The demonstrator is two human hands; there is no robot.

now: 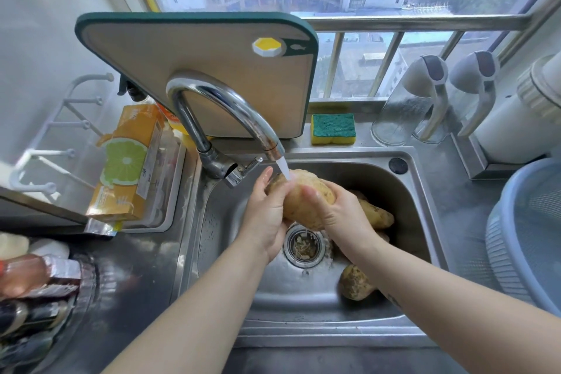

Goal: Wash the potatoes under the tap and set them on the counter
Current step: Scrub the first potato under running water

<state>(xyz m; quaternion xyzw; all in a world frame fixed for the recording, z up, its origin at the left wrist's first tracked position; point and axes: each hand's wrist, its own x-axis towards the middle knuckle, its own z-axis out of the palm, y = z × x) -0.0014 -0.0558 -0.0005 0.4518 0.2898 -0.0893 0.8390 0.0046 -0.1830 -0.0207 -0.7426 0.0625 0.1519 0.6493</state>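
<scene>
Steel sink (pixel 303 297), both hands gripping potato (pixel 299 200) under tap (pixel 230 106), sponge (pixel 333 128) behind

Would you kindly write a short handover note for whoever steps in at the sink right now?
Left hand: cupped against the left side of the held potato.
Right hand: gripping the same potato from the right.
The tap is running, and its stream lands on the top of that potato above the sink.
Done: no washed potato shows on the counter.
Left: finish rinsing this one, set it on the counter, then wash the potato near the right forearm and the others behind the right hand.
</scene>
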